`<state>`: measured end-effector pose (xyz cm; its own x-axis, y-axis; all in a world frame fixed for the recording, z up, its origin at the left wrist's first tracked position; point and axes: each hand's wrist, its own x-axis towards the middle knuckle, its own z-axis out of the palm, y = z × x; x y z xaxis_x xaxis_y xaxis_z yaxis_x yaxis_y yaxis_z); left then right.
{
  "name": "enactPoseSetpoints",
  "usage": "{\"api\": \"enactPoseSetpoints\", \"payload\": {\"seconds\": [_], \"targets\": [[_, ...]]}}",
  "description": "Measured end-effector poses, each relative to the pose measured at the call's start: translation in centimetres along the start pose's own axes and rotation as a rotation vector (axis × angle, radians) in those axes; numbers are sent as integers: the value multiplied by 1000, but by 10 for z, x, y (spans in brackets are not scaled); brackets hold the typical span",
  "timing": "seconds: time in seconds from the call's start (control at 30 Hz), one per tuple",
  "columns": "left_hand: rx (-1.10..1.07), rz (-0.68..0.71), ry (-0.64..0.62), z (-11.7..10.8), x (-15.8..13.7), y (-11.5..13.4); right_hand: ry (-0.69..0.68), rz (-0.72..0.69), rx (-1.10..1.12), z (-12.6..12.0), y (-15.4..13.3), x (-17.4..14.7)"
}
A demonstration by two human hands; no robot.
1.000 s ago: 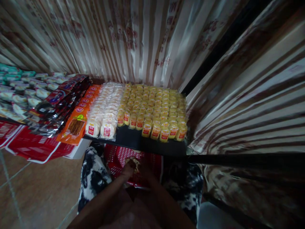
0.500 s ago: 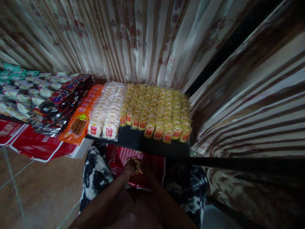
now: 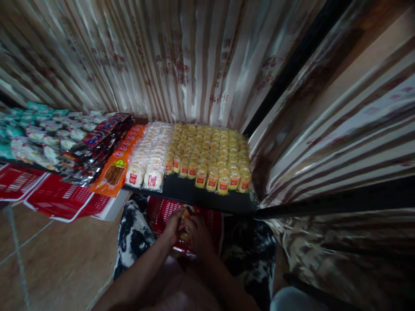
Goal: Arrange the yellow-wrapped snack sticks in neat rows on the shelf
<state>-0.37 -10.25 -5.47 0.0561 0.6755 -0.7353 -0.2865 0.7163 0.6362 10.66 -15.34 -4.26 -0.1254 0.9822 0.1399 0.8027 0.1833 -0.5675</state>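
Between my knees sits a red plastic basket (image 3: 162, 211), partly covered by my arms and the shelf edge. Over it, my left hand (image 3: 174, 223) is closed on yellowish wrapped cakes (image 3: 186, 212), and my right hand (image 3: 197, 228) closes on them from the other side. The fingers hide much of the cakes, so how many there are I cannot tell. Just beyond my hands, rows of yellow wrapped cakes (image 3: 212, 162) with red labels stand on a black shelf (image 3: 181, 188). White round wrapped cakes (image 3: 152, 177) line up left of them.
Left along the shelf lie an orange snack packet (image 3: 112, 175), a stack of dark packets (image 3: 94, 151) and several white and green packets (image 3: 42, 129). More red baskets (image 3: 61, 198) are below. A striped curtain (image 3: 181, 65) hangs behind, and a black bar (image 3: 324, 196) runs to the right.
Both hands have risen slightly toward the shelf with the wrapped cakes between them, and they show more clearly. The view has shifted a little; the rows on the shelf look the same.
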Motion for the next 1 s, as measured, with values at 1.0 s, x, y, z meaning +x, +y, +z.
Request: {"api": "enactPoseSetpoints", "payload": {"seconds": [1.0], "targets": [[250, 552, -286, 11, -47, 92, 237, 209, 384, -65, -30, 50]]}}
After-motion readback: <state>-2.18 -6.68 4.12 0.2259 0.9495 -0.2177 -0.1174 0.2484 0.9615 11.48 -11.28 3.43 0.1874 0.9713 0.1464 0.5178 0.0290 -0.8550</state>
